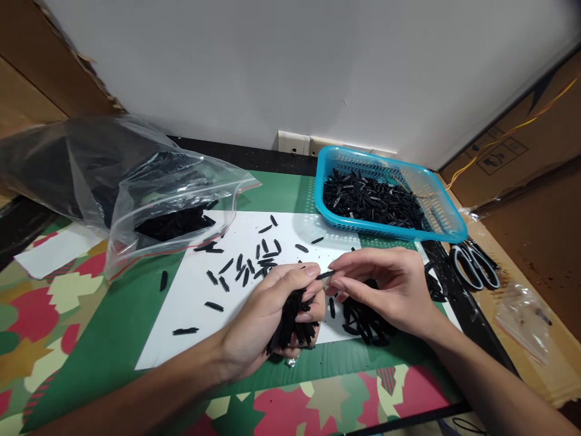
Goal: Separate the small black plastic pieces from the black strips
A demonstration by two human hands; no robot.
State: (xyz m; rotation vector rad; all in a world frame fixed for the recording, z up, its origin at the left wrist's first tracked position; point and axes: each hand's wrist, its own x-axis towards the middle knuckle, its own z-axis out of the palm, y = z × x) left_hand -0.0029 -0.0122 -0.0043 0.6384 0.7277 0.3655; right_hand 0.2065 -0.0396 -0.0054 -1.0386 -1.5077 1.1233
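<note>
My left hand (276,309) is closed round a bunch of small black strips (290,324), their ends poking out below the fingers. Between its thumb and forefinger and the fingertips of my right hand (385,284) lies one black strip (325,275), pinched at both ends. What exactly the strips are is too small to tell. Under my right hand sits a dark heap of black pieces (367,321), partly covered by the hand. Many loose black strips (240,266) are scattered over a white sheet (167,321) to the left of my hands.
A blue plastic basket (390,229) full of black pieces stands at the back right. On the left lies a clear zip bag (177,197) with more black pieces. Scissors (474,266) and a small clear bag (521,321) lie at right, beside a cardboard box (521,157). A wall rises behind.
</note>
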